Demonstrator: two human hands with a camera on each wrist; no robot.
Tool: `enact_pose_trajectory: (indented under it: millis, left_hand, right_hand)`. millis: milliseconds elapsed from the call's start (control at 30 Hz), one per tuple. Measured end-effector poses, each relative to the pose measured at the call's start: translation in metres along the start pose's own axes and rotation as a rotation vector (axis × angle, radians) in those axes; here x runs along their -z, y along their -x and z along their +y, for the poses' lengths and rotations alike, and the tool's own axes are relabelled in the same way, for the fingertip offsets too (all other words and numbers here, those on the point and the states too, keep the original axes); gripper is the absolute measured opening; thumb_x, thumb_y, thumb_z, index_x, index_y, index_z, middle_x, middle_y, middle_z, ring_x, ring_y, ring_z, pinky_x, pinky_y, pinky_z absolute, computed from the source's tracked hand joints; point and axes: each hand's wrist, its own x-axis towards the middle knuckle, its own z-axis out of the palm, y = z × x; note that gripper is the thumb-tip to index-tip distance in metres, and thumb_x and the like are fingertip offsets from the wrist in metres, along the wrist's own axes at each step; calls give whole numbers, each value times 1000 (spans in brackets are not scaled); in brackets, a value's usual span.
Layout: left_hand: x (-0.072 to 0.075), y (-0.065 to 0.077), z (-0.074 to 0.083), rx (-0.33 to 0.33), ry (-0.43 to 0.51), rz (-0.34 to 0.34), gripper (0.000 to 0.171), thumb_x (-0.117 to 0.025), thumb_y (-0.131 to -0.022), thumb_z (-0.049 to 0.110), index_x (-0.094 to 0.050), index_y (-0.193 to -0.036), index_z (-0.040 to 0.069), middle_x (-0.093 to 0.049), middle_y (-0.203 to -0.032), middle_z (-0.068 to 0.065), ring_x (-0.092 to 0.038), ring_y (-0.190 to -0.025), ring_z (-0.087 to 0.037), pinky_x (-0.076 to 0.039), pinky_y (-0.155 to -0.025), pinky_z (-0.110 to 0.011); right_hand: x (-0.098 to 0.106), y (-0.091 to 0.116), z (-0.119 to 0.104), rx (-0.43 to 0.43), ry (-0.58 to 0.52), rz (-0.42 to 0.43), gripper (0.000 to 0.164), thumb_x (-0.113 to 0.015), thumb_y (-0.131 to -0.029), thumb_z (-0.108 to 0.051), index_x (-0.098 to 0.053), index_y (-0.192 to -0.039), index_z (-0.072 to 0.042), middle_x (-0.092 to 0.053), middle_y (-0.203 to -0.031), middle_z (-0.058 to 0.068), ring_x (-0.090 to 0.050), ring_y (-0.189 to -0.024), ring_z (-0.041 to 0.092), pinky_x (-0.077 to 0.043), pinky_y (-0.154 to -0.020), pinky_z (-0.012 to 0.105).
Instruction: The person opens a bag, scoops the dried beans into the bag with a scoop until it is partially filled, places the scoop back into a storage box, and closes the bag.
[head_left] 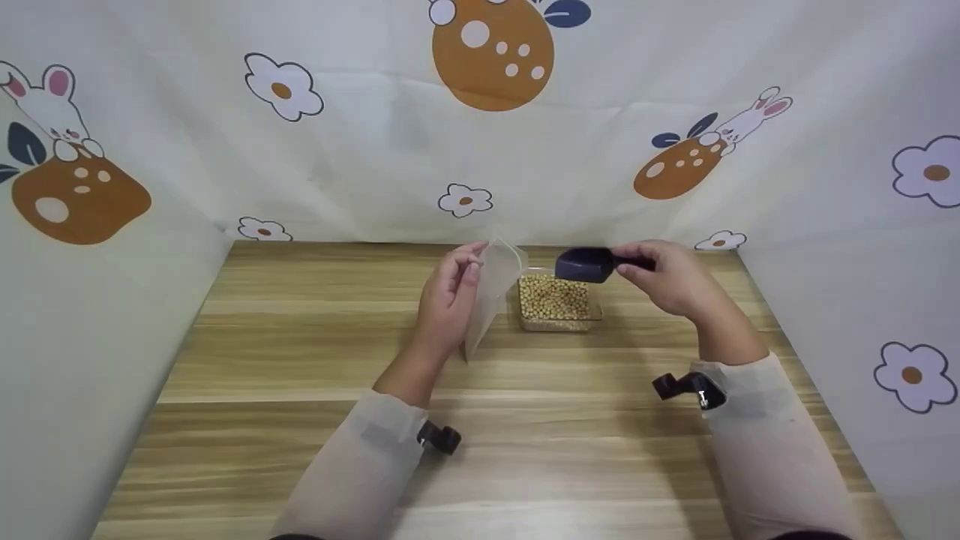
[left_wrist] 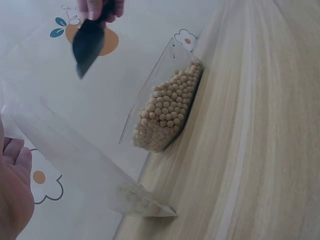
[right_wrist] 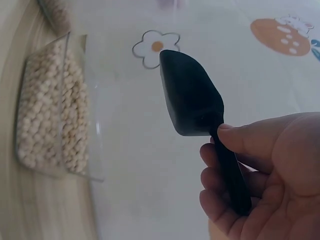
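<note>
My left hand [head_left: 451, 296] pinches the upper edge of a translucent plastic bag [head_left: 496, 281], whose mouth gapes toward the right. In the left wrist view some soybeans [left_wrist: 137, 197] lie in the bag's bottom corner, down at the table. My right hand [head_left: 667, 277] grips a black scoop [head_left: 585, 265] by its handle, raised over the back of a clear container [head_left: 559, 325]. Soybeans [head_left: 553, 296] fill much of that container. The scoop's bowl points left toward the bag, and in the right wrist view no beans show in it.
The container stands on a wood-grain table [head_left: 300, 360], just right of the bag. A patterned curtain [head_left: 360, 150] rises along the table's back edge and both sides. Each sleeve carries a small black wrist camera [head_left: 442, 437].
</note>
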Motion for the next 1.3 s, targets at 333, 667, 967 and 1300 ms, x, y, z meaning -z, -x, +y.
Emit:
enact_pose_trajectory:
  millis: [333, 667, 967, 1300]
  left_hand:
    - [0, 1, 0, 6, 10, -5, 16, -51, -113, 13, -62, -115, 1, -66, -151, -10, -57, -147, -24, -44, -126, -34]
    - [1, 1, 1, 4, 2, -3, 16, -51, -112, 11, -62, -115, 0, -65, -151, -10, -57, -147, -26, -45, -126, -37]
    - [0, 1, 1, 1, -9, -8, 17, -50, -113, 12, -61, -114, 0, -66, -150, -10, -59, -145, -24, -47, -124, -38]
    - [0, 1, 0, 13, -25, 0, 16, -51, -113, 14, -63, -114, 2, -66, -150, -10, -59, -144, -25, -46, -125, -39]
  right_hand:
    - [-15, -2, 31, -30, 56, -94, 36, -64, -108, -22, -69, -141, -7, -69, -143, 22, -68, -124, 39, -55, -104, 53]
    - [-27, -4, 36, 63, 96, -123, 27, -69, -103, -13, -76, -127, -2, -77, -127, 22, -70, -120, 39, -55, -105, 58]
    - [-35, -8, 36, 66, 126, -142, 27, -71, -101, -10, -78, -126, -3, -78, -125, 20, -71, -122, 40, -56, -107, 59]
    - [-41, -10, 40, 36, 89, -161, 26, -74, -99, -12, -79, -123, -4, -79, -125, 18, -71, -121, 39, -56, -107, 57]
